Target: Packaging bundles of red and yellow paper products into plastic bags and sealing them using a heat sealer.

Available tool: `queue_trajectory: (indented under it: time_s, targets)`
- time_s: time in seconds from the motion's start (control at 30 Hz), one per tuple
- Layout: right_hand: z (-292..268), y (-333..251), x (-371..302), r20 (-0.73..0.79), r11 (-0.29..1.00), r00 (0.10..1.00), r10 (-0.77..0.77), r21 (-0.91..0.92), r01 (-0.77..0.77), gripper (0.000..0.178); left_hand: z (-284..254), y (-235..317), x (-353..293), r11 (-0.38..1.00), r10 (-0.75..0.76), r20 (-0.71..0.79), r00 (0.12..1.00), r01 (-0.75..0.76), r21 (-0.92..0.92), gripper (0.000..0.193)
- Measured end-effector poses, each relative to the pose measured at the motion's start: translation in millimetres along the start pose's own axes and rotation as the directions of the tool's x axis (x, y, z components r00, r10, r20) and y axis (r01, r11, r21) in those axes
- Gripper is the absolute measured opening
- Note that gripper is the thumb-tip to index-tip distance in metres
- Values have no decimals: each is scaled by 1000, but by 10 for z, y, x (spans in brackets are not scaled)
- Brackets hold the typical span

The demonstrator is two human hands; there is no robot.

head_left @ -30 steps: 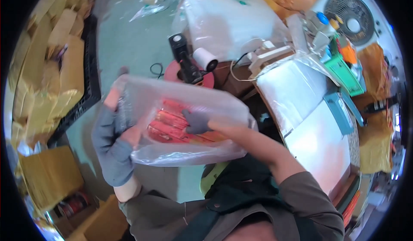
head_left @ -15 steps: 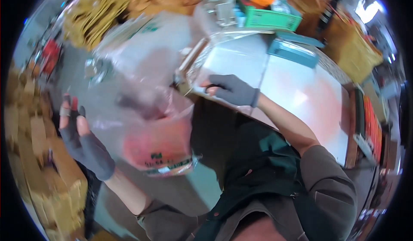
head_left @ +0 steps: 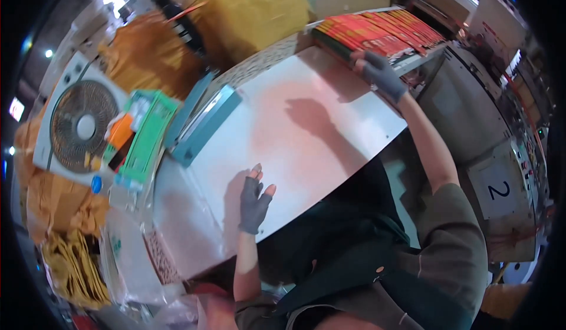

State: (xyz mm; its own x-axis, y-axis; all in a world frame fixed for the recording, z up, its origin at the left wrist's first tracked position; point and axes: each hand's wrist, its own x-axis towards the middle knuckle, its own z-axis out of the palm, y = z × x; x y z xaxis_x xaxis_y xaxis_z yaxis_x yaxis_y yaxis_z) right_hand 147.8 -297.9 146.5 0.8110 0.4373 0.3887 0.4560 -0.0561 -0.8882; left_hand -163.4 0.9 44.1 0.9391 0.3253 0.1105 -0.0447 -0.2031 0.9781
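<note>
My left hand (head_left: 255, 203), in a grey fingerless glove, is over the near part of the white tabletop (head_left: 259, 147). Its fingers are apart and nothing is in them. Farther right, my right hand (head_left: 380, 76), in a matching glove, reaches to the near edge of a row of red flat packets (head_left: 377, 32). Its bare fingertips are stretched out beside the packets' left end; I cannot make out anything held. At lower left, a blurred clear plastic bag (head_left: 183, 312) with something red beside it is partly cut off by my arm and the picture's edge.
A blue-grey long device (head_left: 206, 126) lies across the table's left part. Beyond it stand a green basket (head_left: 144, 135) and a box fan (head_left: 85, 126). Yellow wrapped bundles (head_left: 253, 17) line the back. A grey cabinet (head_left: 501, 200) is at the right.
My view has swung right. My left hand has moved from beside the plastic bag to over the tabletop. My right hand has gone from the table's left side to the red packets.
</note>
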Motion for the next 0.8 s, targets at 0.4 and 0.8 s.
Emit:
queue_trajectory:
  time_s: [0.4, 0.8]
  targets:
    - [-2905, 1846, 1637, -615, 193, 787, -47, -779, -597, 63, 1267, -370, 1594, 517, 442, -73, 894, -188, 835, 42]
    - [-3771, 2097, 1753, -727, -37, 657, 201, -675, -737, 76, 1592, -415, 2201, 433, 410, -40, 911, -156, 888, 38]
